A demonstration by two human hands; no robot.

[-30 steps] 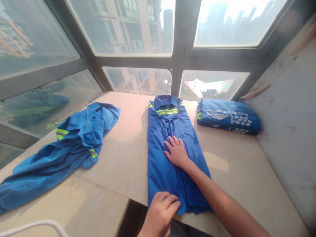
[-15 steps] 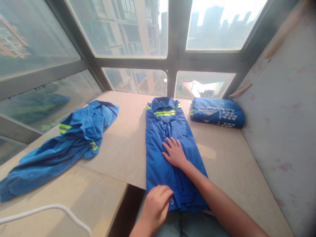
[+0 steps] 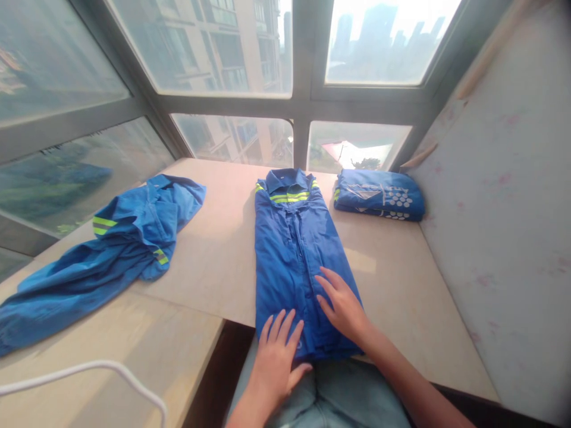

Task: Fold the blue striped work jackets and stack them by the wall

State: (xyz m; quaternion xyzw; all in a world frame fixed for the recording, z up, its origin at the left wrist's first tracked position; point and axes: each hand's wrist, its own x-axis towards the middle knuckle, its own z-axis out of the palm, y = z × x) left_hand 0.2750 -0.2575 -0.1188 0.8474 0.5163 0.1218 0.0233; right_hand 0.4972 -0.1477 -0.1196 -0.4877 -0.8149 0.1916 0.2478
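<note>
A blue work shirt (image 3: 292, 249) with yellow reflective stripes at the collar lies lengthwise on the wooden table (image 3: 214, 267), its sides folded in to a narrow strip. My left hand (image 3: 277, 353) rests flat and open on its near hem at the table edge. My right hand (image 3: 341, 303) lies flat beside it, fingers spread, on the shirt's lower right part. Neither hand holds anything.
A crumpled blue shirt (image 3: 102, 255) sprawls at the left of the table. A folded blue shirt (image 3: 379, 195) with white print sits at the far right by the window. A white wire hanger (image 3: 89, 377) shows at the lower left. A pale wall (image 3: 504, 196) borders the right.
My right hand slid from the shirt's middle down toward the hem. My left hand went from curled on the hem to flat with fingers spread. The view shifted slightly.
</note>
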